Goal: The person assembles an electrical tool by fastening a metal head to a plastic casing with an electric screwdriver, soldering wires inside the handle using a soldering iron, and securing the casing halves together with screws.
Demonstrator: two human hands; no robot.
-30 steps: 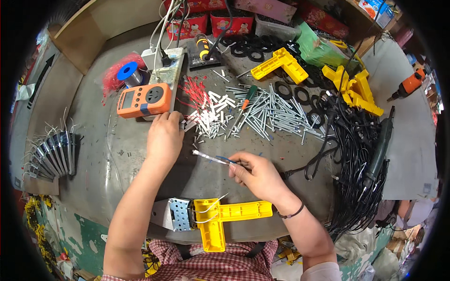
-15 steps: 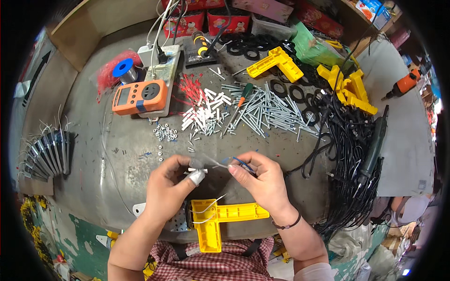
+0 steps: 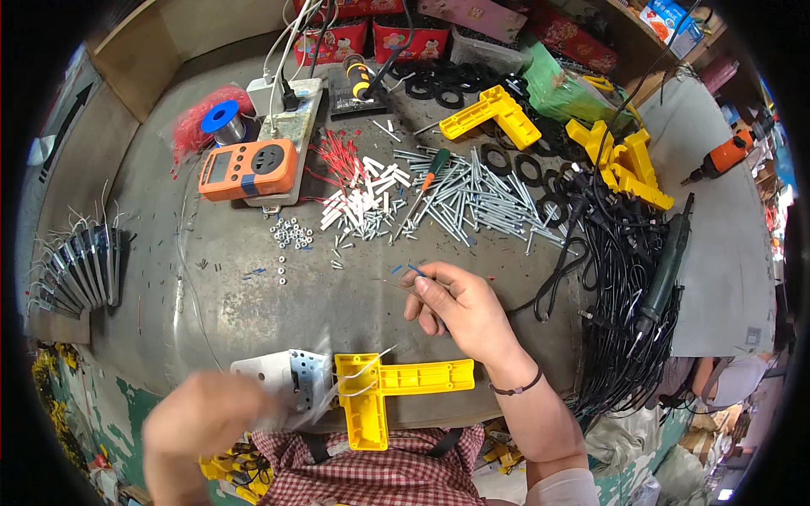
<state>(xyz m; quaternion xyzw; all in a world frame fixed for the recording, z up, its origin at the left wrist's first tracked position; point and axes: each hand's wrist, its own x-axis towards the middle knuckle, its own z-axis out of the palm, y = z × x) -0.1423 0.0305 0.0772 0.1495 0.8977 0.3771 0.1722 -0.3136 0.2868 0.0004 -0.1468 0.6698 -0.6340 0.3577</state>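
My right hand (image 3: 460, 308) hovers over the middle of the bench, thumb and forefinger pinched on a thin blue wire-like piece (image 3: 414, 271). At the lower left my left hand (image 3: 211, 409) is smeared by motion, so its fingers and anything in them do not show clearly. Just in front of me lies a yellow plastic half-shell (image 3: 426, 377), its hollow side up, with white wires (image 3: 364, 368) sticking out of it. Beside it, nearest my left hand, is a perforated metal plate (image 3: 310, 371), partly covered by a pale blur.
Beyond my hands lie white sleeves (image 3: 363, 207), long screws (image 3: 481, 198), nuts (image 3: 293, 234) and a screwdriver (image 3: 429, 181). An orange meter (image 3: 245, 171) stands left, near a solder spool (image 3: 224, 121) and soldering iron (image 3: 359, 80). Black cables (image 3: 620, 278) heap at the right.
My left hand has swung down and left, away from my right hand, past the metal plate. The white sleeve at its fingers no longer shows. My right hand stays over the bench, still pinching.
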